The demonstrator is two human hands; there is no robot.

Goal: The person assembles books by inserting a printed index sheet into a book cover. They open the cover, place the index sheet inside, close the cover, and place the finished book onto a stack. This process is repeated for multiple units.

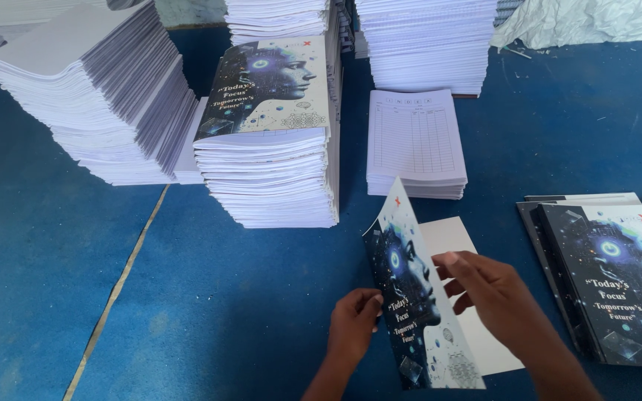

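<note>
Here, from my remote seat, I count two hands low in the frame, both on one printed cover (410,297). The left hand (352,323) pinches the cover's lower left edge, fingers curled narrow around it. The right hand (488,289) grips the cover's right side, thumb and fingers closed on it from behind. The cover stands tilted up on its long edge, its dark printed face turned toward the left, over the blue floor (209,297). Beneath and just right of it lies one white sheet (451,236), flat on the floor, partly hidden by the cover and the right hand.

To the right I see one low pile of finished books (611,278) with the same dark cover on top; how many lie in it I cannot tell. Straight ahead, beyond the cover, sits one short stack of ruled pages (415,141), a table grid showing on top. Left of that rises one tall stack (273,163) topped with a single cover like the one held. Further left I count one big fanned stack of white paper (105,96), leaning in steps. Behind the ruled pages stands one more tall white stack (425,44). At the top right corner lies one crumpled white plastic sheet (596,21). A thin pale line (117,289) runs across the floor at left.
</note>
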